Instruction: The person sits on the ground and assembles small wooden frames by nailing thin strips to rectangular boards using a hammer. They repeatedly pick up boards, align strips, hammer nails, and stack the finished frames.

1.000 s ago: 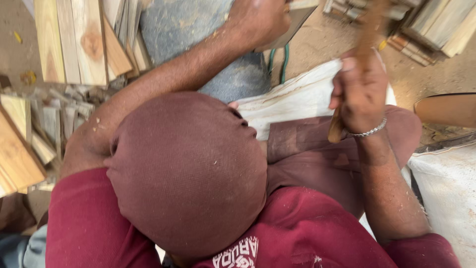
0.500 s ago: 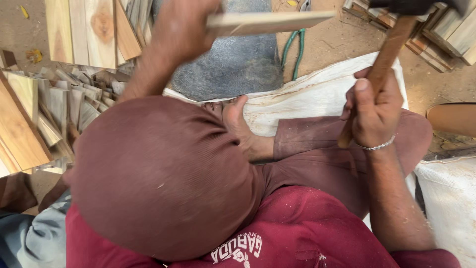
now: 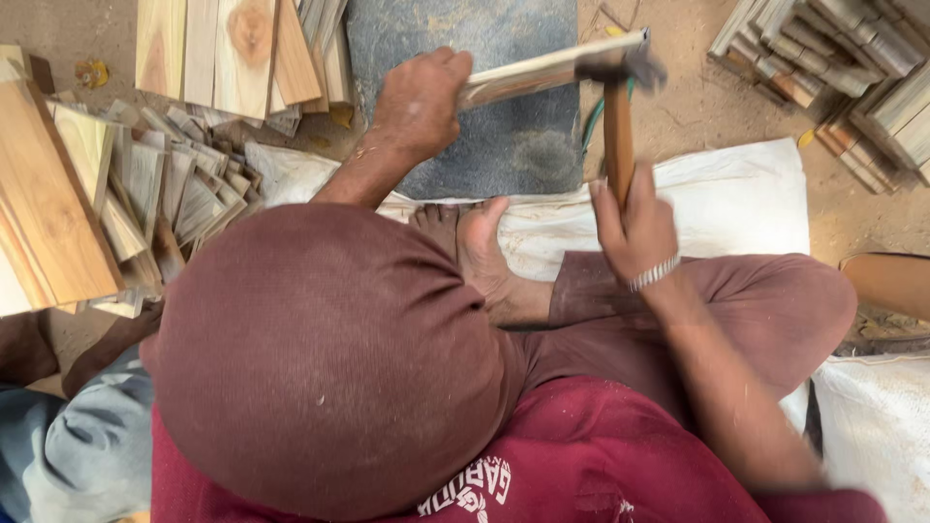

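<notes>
My left hand (image 3: 421,102) grips one end of a thin pale wooden strip (image 3: 552,68) and holds it level above a grey stone slab (image 3: 484,136). My right hand (image 3: 635,228), with a silver bracelet at the wrist, is closed round the wooden handle of a hammer (image 3: 618,136). The hammer's dark head sits against the far end of the strip. My capped head (image 3: 329,358) fills the lower middle of the view. My bare foot (image 3: 484,257) rests on a white sack between both hands.
Stacks of cut wooden boards lie at the left (image 3: 58,194), top left (image 3: 232,48) and top right (image 3: 843,48). The white sack (image 3: 736,203) covers sandy ground. Grey clothing of another person (image 3: 77,455) shows at the lower left.
The hammer has swung down from a raised position onto the strip's far end. My left hand with the strip has come lower in view, over the slab.
</notes>
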